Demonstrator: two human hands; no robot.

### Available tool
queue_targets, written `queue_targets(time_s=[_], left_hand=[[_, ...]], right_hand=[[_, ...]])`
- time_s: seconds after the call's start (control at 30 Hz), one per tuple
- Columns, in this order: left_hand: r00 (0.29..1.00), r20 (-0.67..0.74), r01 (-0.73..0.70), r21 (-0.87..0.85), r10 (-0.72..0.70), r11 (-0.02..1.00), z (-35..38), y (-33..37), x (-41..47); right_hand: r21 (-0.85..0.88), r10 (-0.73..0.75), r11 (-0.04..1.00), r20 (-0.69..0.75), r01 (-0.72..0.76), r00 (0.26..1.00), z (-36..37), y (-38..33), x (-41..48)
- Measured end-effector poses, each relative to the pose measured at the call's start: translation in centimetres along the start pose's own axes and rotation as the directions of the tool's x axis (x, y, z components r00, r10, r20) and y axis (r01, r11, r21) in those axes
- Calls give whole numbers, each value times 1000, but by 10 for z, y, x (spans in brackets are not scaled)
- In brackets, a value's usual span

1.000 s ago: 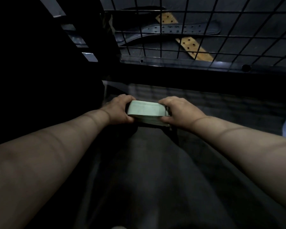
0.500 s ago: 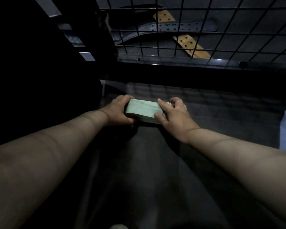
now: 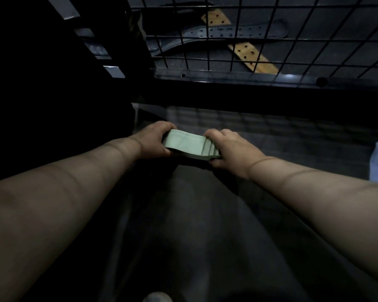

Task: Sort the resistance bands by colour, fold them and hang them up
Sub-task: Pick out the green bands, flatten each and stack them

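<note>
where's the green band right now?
Head view, centre frame: the folded green band is held between the left hand and right hand, one at each end, below the wire grid.

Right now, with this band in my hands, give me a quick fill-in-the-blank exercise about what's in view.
The folded band is pale ____.
The left hand and the right hand each grip one ____ of it.
Seen through the wire grid, a tan strap is dotted with ____.
Missing words: green; end; holes.
</note>
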State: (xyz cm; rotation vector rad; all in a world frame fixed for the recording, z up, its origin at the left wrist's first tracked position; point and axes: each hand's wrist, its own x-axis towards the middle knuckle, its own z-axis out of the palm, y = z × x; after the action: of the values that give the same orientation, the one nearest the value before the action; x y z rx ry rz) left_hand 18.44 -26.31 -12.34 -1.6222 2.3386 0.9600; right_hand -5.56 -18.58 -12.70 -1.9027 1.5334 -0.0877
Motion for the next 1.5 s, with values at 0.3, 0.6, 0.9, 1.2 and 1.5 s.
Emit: queue_targets(time_s=[0.3,0.6,0.9,1.2,1.5], left_hand=[[997,0,-72,33,72,997,16,13,-3],[988,-12,-149,177,153,973,23,39,2],[974,-5,-208,364,225,908,22,42,5],[977,37,-204,438,209,876,20,52,5],[979,33,-195,449,202,872,23,58,4]], right_hand=[[-33,-20,999,-66,18,998,13,5,-4],[112,6,994,-112,7,994,14,1,-3],[68,-54,996,-122,62,991,12,2,-5],[78,-56,995,-105,64,993,9,10,-2],[240,11,971,-126,20,992,16,7,-5]])
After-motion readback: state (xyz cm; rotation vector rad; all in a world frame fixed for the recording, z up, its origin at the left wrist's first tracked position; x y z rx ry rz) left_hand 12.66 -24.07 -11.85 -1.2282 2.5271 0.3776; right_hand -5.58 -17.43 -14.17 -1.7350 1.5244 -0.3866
